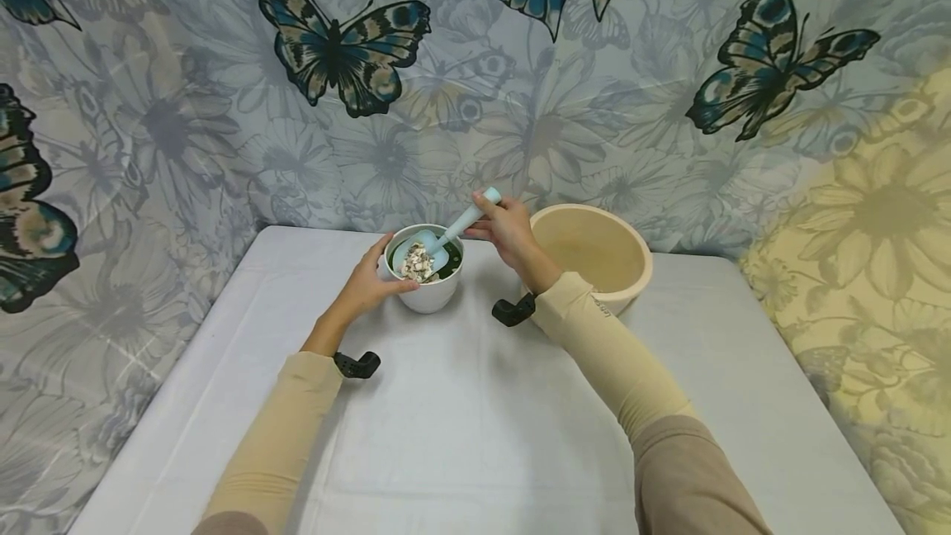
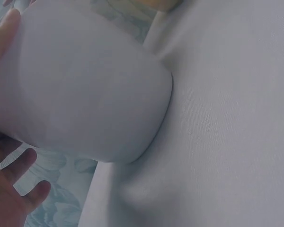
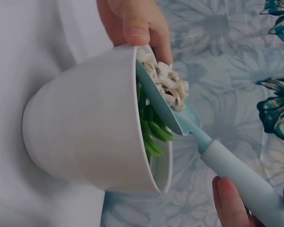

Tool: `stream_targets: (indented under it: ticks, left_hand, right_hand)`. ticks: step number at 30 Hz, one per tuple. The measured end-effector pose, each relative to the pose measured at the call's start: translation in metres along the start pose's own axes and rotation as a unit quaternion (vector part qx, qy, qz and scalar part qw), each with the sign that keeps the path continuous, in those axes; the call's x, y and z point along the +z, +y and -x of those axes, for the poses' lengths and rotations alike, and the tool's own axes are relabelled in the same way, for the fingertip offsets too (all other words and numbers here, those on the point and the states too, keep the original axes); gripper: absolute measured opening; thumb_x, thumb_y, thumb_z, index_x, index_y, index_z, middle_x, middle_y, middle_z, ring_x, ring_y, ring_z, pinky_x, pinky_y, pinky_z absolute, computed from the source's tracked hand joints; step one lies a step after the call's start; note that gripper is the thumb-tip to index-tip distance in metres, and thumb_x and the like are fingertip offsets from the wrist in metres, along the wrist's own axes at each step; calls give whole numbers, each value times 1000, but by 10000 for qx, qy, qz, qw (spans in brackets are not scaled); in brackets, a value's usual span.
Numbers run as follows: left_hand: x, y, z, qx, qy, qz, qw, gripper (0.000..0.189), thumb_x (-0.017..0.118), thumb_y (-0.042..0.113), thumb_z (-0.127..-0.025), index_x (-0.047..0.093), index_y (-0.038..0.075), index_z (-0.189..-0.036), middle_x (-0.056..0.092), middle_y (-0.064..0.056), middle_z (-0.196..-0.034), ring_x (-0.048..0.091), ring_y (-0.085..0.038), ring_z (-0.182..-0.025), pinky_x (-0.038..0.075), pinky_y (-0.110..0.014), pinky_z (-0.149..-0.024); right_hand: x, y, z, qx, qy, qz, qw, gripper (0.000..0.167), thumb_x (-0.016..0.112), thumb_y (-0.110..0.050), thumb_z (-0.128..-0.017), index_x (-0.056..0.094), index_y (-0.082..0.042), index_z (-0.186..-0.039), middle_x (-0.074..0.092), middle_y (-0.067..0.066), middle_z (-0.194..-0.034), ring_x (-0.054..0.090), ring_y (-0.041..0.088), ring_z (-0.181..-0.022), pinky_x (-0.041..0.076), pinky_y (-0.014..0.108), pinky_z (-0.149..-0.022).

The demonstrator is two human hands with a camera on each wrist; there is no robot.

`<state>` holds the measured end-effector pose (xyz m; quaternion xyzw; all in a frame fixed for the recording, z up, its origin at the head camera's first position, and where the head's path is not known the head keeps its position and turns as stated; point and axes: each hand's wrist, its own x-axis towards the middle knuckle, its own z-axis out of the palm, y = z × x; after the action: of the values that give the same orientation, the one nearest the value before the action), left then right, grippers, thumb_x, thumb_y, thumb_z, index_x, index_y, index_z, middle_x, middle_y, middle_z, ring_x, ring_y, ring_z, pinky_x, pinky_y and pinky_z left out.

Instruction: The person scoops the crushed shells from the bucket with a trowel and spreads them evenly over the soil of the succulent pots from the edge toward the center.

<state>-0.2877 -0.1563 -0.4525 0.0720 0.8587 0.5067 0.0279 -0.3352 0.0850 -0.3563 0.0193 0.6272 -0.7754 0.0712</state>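
Head view shows our left hand [image 1: 367, 281] holding the white pot [image 1: 427, 300], far on the bench [image 1: 446, 436], left of the tan bowl [image 1: 594, 250]; our right hand [image 1: 514, 236] grips the blue scoop [image 1: 462, 225]. We should tip the pale bits [image 1: 418, 262] slowly, low over the green leaves [image 3: 156, 128]. We count one pot, one scoop, one bowl.

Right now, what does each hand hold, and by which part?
Right hand: the scoop, by its handle. Left hand: the white pot, near its top.
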Motion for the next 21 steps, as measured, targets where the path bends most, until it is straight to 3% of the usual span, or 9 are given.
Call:
stream_targets:
  ticks: [4, 10, 16, 18, 21]
  left_hand:
    - [1, 0, -1, -1, -8, 42, 10000, 113, 84, 42, -75, 12, 17, -158, 20, -16, -161, 16, -39, -150, 19, -61, -118]
    - [3, -2, 0, 38, 105, 66, 9999, 113, 84, 41, -74, 14, 13, -158, 19, -17, -162, 16, -39, -150, 20, -58, -119]
    - [7, 0, 2, 15, 343, -195, 9992, 112, 83, 45, -73, 16, 12, -157, 22, -18, -160, 20, -37, -148, 20, -59, -119]
    - [7, 1, 3, -18, 312, -249, 9992, 114, 83, 46, -73, 15, 12, -157, 22, -18, -160, 22, -37, -148, 21, -60, -118]
    - [4, 3, 2, -71, 182, -186, 9996, 116, 83, 48, -72, 13, 13, -158, 19, -18, -161, 20, -38, -148, 19, -61, -118]
  right_hand:
    - [-1, -3, 3, 78, -127, -13, 9999, 12, 60, -17, -97, 56, -7, -94, 64, 4, -78, 70, 14, -67, 60, 26, -64]
    - [-1, -6, 8, 140, -205, 140, 9996, 11, 61, -12, -96, 54, -7, -90, 63, 2, -83, 70, 13, -69, 61, 30, -73]
    - [5, -5, 9, -149, -28, 321, 9994, 10, 63, -12, -95, 56, -7, -90, 66, 6, -87, 69, 12, -67, 60, 37, -80]
    - [7, -5, 10, -247, 32, 391, 9989, 9, 64, -12, -94, 58, -7, -91, 68, 14, -96, 69, 11, -67, 61, 36, -78]
    - [9, -5, 11, -355, 90, 450, 9983, 9, 65, -13, -94, 58, -7, -92, 67, 15, -99, 68, 11, -67, 61, 34, -76]
